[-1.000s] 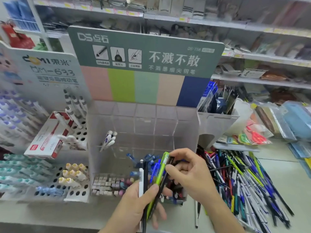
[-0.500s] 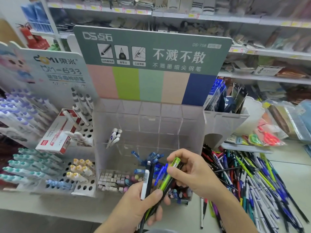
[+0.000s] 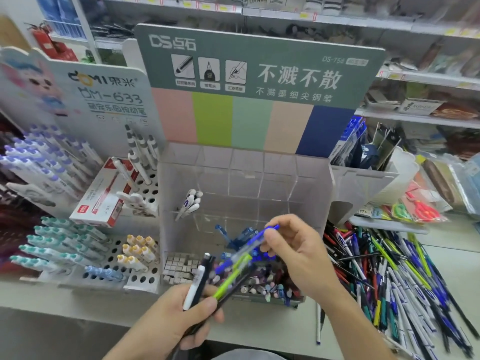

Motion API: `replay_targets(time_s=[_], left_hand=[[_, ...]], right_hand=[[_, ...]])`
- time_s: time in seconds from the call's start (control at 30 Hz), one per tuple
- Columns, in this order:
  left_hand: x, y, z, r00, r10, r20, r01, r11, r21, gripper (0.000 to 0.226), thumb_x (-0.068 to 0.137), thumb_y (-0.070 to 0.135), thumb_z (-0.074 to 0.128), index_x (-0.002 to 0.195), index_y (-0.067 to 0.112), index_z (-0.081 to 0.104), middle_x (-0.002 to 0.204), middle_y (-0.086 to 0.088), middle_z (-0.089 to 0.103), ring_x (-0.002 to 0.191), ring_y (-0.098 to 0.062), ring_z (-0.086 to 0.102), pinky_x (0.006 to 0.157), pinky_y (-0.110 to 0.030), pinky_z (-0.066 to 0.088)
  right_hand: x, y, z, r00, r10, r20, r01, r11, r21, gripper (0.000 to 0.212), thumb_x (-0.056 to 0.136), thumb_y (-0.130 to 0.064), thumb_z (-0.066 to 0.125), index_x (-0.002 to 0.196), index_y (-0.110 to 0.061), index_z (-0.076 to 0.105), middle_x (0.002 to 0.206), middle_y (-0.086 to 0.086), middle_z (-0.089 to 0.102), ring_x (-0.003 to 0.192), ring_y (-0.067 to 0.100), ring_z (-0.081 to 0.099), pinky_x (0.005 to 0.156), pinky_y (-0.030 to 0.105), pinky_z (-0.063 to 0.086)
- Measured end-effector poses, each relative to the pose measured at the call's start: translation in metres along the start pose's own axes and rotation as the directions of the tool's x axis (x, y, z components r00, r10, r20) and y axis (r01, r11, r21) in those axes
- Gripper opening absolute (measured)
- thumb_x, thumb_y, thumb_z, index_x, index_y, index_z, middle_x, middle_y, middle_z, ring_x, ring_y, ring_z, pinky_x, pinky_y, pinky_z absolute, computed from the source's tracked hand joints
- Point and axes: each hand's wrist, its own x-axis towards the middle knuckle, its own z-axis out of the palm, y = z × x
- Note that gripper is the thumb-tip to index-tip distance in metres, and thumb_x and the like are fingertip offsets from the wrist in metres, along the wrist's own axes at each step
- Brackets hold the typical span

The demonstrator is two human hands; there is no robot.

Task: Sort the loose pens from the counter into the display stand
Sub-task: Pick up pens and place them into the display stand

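A clear acrylic display stand (image 3: 311, 183) with a green header card sits in the middle of the counter. A few white pens (image 3: 191, 202) lean in its left compartment and blue pens (image 3: 239, 236) stand lower down. My left hand (image 3: 179, 315) grips a bundle of pens (image 3: 207, 279), among them a white, a black and a lime green one. My right hand (image 3: 298, 252) pinches a blue pen (image 3: 250, 244) in front of the stand, its lower end still among the bundle. A big heap of loose pens (image 3: 394, 279) lies on the counter to the right.
A white peg-hole rack (image 3: 141, 279) with teal, purple and yellow-capped pens stands on the left, with a red and white pen box (image 3: 104, 196) on it. Small erasers and caps fill the stand's front tray (image 3: 291, 301). Scissors packs (image 3: 420, 210) and shelves lie behind right.
My right hand has let go of the lime green pen and now pinches a blue pen, drawing it up and right out of the bundle. The view has tilted slightly down.
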Motion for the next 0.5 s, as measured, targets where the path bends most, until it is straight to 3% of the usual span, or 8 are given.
replay_targets(time_s=[0.07, 0.13, 0.2, 0.3, 0.43, 0.5], left_hand=[[-0.010, -0.009, -0.013, 0.995, 0.006, -0.101, -0.018, 0.993, -0.118, 0.035, 0.091, 0.022, 0.069, 0.089, -0.012, 0.066, 0.052, -0.015, 0.046, 0.036, -0.016, 0.034, 0.037, -0.021, 0.026], [-0.017, -0.018, -0.024, 0.975, 0.030, -0.221, -0.077, 0.975, -0.210, 0.033, 0.084, 0.019, 0.064, 0.089, -0.013, 0.064, 0.053, -0.017, 0.045, 0.034, -0.016, 0.032, 0.037, -0.021, 0.024], [-0.022, -0.025, -0.033, 0.929, 0.055, -0.365, -0.177, 0.934, -0.312, 0.032, 0.082, 0.015, 0.062, 0.095, -0.014, 0.063, 0.064, -0.025, 0.049, 0.035, -0.017, 0.032, 0.037, -0.022, 0.025], [-0.028, -0.033, -0.044, 0.861, 0.078, -0.503, -0.287, 0.891, -0.352, 0.033, 0.084, 0.015, 0.061, 0.104, -0.011, 0.063, 0.077, -0.025, 0.054, 0.038, -0.020, 0.034, 0.034, -0.023, 0.028], [-0.034, -0.040, -0.053, 0.853, 0.084, -0.515, -0.298, 0.888, -0.349, 0.034, 0.087, 0.021, 0.062, 0.105, -0.008, 0.066, 0.073, -0.022, 0.052, 0.044, -0.020, 0.033, 0.038, -0.025, 0.030], [-0.034, -0.041, -0.053, 0.857, 0.082, -0.509, -0.295, 0.888, -0.353, 0.036, 0.088, 0.022, 0.061, 0.103, -0.010, 0.063, 0.064, -0.021, 0.049, 0.043, -0.020, 0.033, 0.039, -0.024, 0.030]], right_hand=[[0.003, -0.007, 0.010, 0.985, -0.057, -0.164, 0.071, 0.994, 0.083, 0.012, 0.093, -0.021, 0.064, 0.102, -0.013, 0.067, 0.085, 0.010, 0.073, 0.076, 0.024, 0.071, 0.071, 0.031, 0.059], [0.005, -0.011, 0.026, 0.962, -0.107, -0.250, 0.131, 0.988, 0.082, 0.012, 0.093, -0.019, 0.065, 0.103, -0.013, 0.068, 0.087, 0.008, 0.075, 0.077, 0.022, 0.073, 0.071, 0.030, 0.061], [0.010, -0.010, 0.047, 0.967, -0.128, -0.218, 0.134, 0.991, 0.013, 0.009, 0.094, -0.014, 0.068, 0.103, -0.016, 0.070, 0.088, 0.003, 0.076, 0.080, 0.019, 0.075, 0.075, 0.030, 0.061], [0.020, 0.003, 0.075, 0.971, -0.202, -0.127, 0.165, 0.952, -0.257, 0.009, 0.090, -0.012, 0.076, 0.096, -0.019, 0.075, 0.082, -0.010, 0.076, 0.075, 0.011, 0.074, 0.071, 0.022, 0.058], [0.030, 0.019, 0.093, 0.945, -0.315, -0.089, 0.222, 0.817, -0.532, 0.011, 0.087, -0.013, 0.079, 0.093, -0.021, 0.074, 0.074, -0.017, 0.071, 0.066, 0.005, 0.067, 0.066, 0.025, 0.056], [0.032, 0.026, 0.095, 0.954, -0.297, -0.053, 0.197, 0.747, -0.634, 0.013, 0.088, -0.019, 0.079, 0.096, -0.023, 0.069, 0.072, -0.017, 0.068, 0.061, 0.004, 0.064, 0.063, 0.029, 0.056]])
